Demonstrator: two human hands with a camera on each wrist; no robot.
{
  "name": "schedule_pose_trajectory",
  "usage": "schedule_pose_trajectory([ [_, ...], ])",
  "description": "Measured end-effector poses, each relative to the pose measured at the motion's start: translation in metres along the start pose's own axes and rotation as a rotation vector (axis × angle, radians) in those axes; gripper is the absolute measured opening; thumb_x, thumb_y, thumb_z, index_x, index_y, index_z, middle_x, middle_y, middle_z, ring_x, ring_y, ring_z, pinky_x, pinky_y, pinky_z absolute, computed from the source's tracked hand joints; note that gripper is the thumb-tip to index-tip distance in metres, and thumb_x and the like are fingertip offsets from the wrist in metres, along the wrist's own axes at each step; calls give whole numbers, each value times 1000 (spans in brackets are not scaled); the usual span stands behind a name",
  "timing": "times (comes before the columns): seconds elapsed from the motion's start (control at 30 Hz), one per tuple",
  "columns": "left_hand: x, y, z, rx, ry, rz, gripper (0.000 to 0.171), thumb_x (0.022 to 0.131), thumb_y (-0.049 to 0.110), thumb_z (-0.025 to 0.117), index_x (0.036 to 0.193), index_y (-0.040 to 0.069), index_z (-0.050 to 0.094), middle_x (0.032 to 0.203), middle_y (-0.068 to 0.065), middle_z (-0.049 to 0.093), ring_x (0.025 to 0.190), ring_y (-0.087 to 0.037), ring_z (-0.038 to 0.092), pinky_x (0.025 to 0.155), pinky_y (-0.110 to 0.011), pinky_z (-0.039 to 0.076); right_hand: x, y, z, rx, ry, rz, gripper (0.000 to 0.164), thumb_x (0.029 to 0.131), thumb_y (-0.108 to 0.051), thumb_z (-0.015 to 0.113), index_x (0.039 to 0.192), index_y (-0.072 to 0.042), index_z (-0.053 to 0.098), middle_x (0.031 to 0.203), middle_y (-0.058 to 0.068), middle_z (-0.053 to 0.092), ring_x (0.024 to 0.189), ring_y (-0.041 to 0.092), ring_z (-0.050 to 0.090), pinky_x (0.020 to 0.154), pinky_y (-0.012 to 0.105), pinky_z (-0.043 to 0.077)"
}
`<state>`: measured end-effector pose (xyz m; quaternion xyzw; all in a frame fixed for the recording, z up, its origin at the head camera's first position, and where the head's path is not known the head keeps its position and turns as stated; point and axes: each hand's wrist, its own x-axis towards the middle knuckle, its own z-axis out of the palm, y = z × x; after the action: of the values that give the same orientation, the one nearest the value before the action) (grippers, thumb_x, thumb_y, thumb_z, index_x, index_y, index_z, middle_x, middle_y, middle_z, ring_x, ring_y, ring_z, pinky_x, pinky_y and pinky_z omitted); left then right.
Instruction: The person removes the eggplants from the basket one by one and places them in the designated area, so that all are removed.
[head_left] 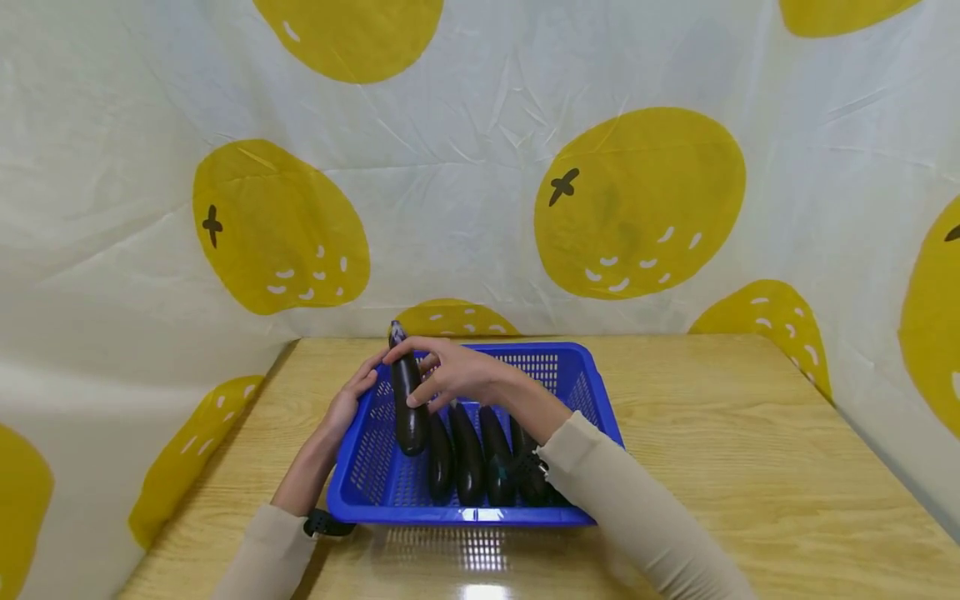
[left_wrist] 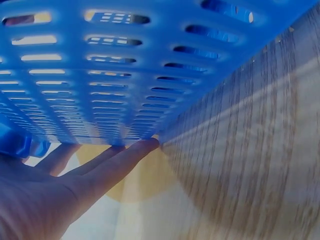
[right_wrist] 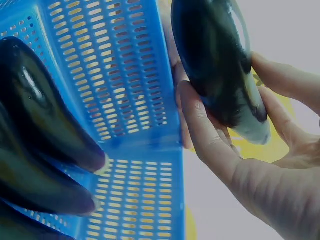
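Observation:
A glossy dark eggplant [head_left: 408, 408] is held by my right hand [head_left: 459, 372] above the left part of a blue plastic basket [head_left: 468, 517]. In the right wrist view, thumb and fingers pinch this eggplant [right_wrist: 212, 55] near its stem end, and its blunt end points away from the palm. My left hand [head_left: 352, 398] rests against the basket's left side near the rim. In the left wrist view its straight fingers [left_wrist: 120, 162] lie along the outside of the slotted wall. Several more eggplants [head_left: 468, 458] lie side by side in the basket, partly hidden by my right forearm.
Under the basket is a light wooden table [head_left: 750, 433]. Behind and beside it hangs a pale cloth [head_left: 465, 208] printed with large yellow fruit. A dark band [head_left: 327, 524] circles my left wrist.

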<state>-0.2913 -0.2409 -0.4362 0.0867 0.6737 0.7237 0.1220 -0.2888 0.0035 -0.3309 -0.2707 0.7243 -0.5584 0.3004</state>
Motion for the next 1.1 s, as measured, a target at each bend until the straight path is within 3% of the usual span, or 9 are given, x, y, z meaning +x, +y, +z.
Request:
schedule_pose_trajectory([
  [0.23, 1, 0, 1, 33, -10, 29, 52, 115, 32, 23, 166, 24, 21, 170, -7, 22, 144, -22, 35, 102, -21, 43, -14, -8, -17, -3, -16, -41, 62, 90, 6, 71, 144, -20, 56, 138, 24, 51, 104, 28, 67, 84, 45, 62],
  [0.37, 1, 0, 2, 45, -2, 41, 53, 115, 30, 23, 166, 22, 21, 173, -7, 17, 151, -27, 25, 103, -18, 41, -30, -10, -32, -3, 8, -75, 63, 89, 3, 73, 145, -20, 55, 140, 24, 51, 109, 31, 66, 87, 47, 61],
  [0.73, 0, -1, 1, 73, 7, 60, 54, 115, 32, 24, 167, 20, 20, 173, -9, 16, 146, -25, 32, 102, -21, 45, -79, -6, -77, -45, 112, -80, 61, 92, -8, 72, 146, -26, 51, 141, 20, 52, 117, 35, 61, 99, 51, 54],
  [0.97, 2, -2, -1, 57, 5, 64, 53, 115, 32, 24, 166, 21, 20, 172, -8, 19, 144, -26, 34, 100, -24, 48, -110, 2, -102, -16, 176, -108, 61, 95, -9, 70, 150, -24, 47, 142, 23, 48, 112, 35, 58, 91, 41, 57],
  [1.1, 3, -4, -1, 56, -3, 63, 53, 115, 32, 24, 166, 20, 20, 172, -8, 19, 141, -24, 38, 99, -24, 49, -126, 12, -114, -7, 215, -126, 60, 97, -9, 68, 151, -24, 47, 143, 22, 46, 113, 35, 56, 88, 40, 57],
])
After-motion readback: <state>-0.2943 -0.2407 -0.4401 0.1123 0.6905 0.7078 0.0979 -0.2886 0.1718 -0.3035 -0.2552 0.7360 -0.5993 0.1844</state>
